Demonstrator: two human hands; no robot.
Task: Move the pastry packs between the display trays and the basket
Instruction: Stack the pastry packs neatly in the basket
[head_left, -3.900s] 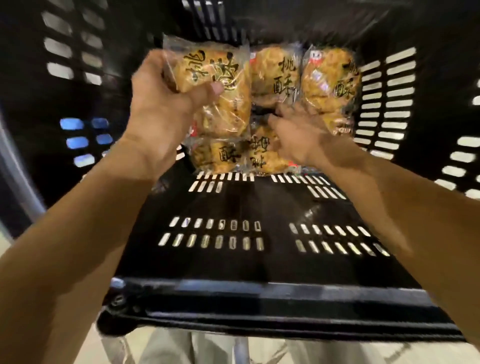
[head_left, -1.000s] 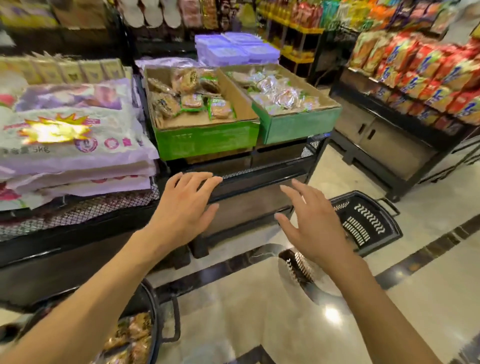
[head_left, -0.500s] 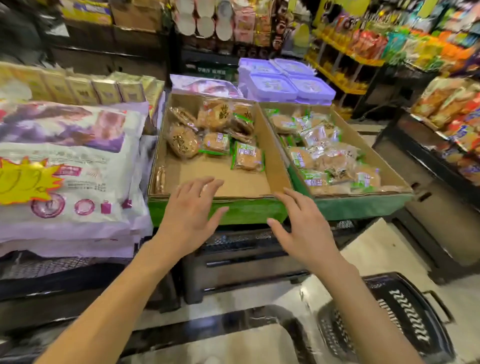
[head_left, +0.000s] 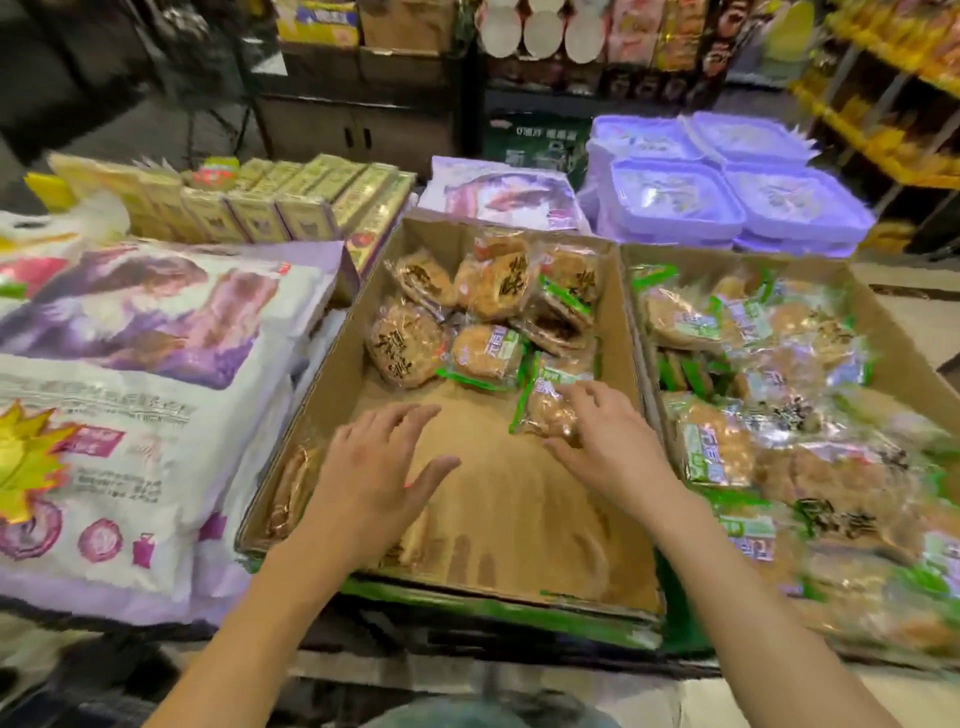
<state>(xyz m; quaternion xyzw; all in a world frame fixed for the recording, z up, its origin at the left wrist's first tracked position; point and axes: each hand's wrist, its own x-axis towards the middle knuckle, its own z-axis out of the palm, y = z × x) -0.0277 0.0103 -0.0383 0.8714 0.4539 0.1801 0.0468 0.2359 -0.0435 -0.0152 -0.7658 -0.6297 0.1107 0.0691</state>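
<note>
Two cardboard display trays stand side by side. The left tray (head_left: 337, 395) holds several pastry packs at its far end, its near half bare. My left hand (head_left: 374, 467) hovers over that bare cardboard floor with fingers spread, holding nothing. My right hand (head_left: 605, 441) reaches to a green-edged pastry pack (head_left: 548, 402) at the tray's right side; its fingertips touch the pack's near edge. A round pastry pack with black lettering (head_left: 405, 351) lies further back. The right tray (head_left: 893, 332) is full of packs. The basket is out of view.
Large purple-and-white bags (head_left: 135, 395) are stacked left of the trays. Gold boxes (head_left: 270, 202) and purple lidded tubs (head_left: 727, 192) stand behind. Shelves of goods (head_left: 893, 104) line the right and back. One slim pack (head_left: 293, 483) leans against the left tray's inner wall.
I have stepped closer to the trays. Both hands moved forward from the tray's front edge into the left tray, and my right hand has reached the green-edged pack.
</note>
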